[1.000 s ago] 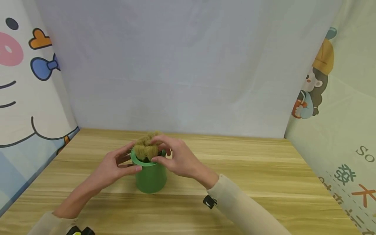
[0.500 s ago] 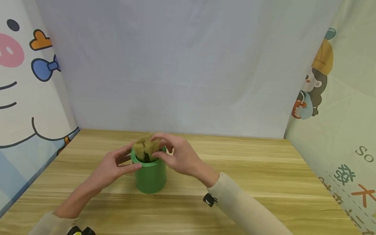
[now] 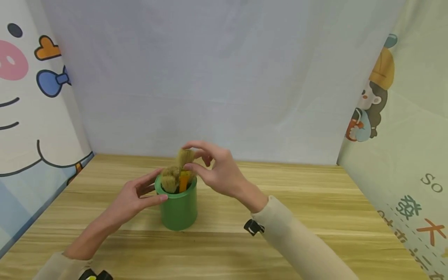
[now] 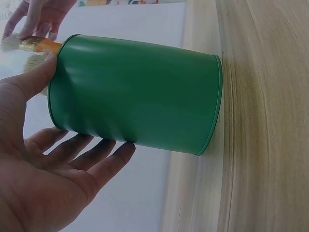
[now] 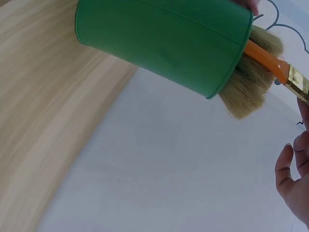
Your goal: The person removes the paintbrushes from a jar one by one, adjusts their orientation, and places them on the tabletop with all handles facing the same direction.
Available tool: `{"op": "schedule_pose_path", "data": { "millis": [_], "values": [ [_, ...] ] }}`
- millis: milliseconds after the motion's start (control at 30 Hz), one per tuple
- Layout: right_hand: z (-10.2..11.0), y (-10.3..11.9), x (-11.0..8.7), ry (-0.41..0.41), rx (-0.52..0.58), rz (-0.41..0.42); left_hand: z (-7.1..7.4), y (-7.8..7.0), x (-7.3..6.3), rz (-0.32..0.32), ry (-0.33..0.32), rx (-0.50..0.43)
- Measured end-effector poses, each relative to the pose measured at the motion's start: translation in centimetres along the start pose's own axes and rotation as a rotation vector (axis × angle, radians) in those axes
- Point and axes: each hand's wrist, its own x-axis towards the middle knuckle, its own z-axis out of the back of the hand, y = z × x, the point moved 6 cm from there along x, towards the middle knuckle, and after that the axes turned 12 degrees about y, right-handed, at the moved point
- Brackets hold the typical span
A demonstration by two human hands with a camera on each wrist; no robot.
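A green cylindrical holder [image 3: 179, 212] stands upright on the wooden table, bristle ends of several paintbrushes [image 3: 169, 181] poking out of its top. My left hand [image 3: 131, 196] grips the holder from the left, thumb at the near rim and fingers along its side, as the left wrist view shows. With thumb and fingers, my right hand [image 3: 222, 171] pinches one paintbrush [image 3: 186, 157] near its bristles, above the rim. That brush has an orange handle [image 5: 265, 60] and a gold metal ferrule [image 5: 298, 81]; the lower handle is hidden inside the holder.
The wood-grain table [image 3: 280, 217] reaches back to a plain pale cloth [image 3: 217, 77]. Printed cloths with cartoon figures hang at the left [image 3: 42, 128] and right [image 3: 395, 155]. A small black device [image 3: 253, 227] sits at the right sleeve.
My right hand has moved up, drawing one paintbrush partly out so its orange handle shows above the rim. The left hand and the holder stay nearly where they were.
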Motion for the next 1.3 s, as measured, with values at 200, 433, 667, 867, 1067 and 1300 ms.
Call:
{"op": "schedule_pose_path", "data": {
  "millis": [200, 433, 667, 867, 1067, 1300],
  "values": [
    [1.8, 0.7, 0.8, -0.045, 0.001, 0.042, -0.1, 0.2, 0.1, 0.016, -0.009, 0.012],
    [4.0, 1.4, 1.4, -0.074, -0.002, 0.042, -0.2, 0.3, 0.2, 0.027, -0.004, 0.007],
    [6.2, 3.1, 1.4, -0.088, 0.001, 0.035, -0.4, 0.4, 0.2, 0.025, -0.001, 0.005],
    [7.4, 2.9, 0.0, -0.059, 0.057, -0.089, -0.4, 0.3, 0.5, 0.014, -0.001, 0.01],
    [7.4, 0.5, -3.0, 0.019, 0.138, -0.29, -0.2, 0.2, 0.3, 0.009, -0.01, 0.015],
    [5.6, -3.6, -7.6, 0.099, 0.283, -0.546, 0.0, 0.2, 0.0, 0.024, -0.009, 0.01]
  ]
}}
